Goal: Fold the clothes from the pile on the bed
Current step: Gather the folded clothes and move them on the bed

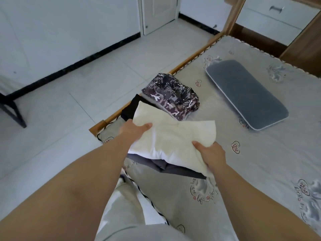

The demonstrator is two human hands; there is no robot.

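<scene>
Cream garment [166,136], folded, held between left hand [134,132] and right hand [211,153], thumbs pinching opposite edges above a grey garment [166,166]; looks light, floppy, best gripped at edges.

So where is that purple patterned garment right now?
The purple patterned garment lies on the grey bed near its left edge, just beyond the cream cloth, left of the flat grey pillow.
</scene>
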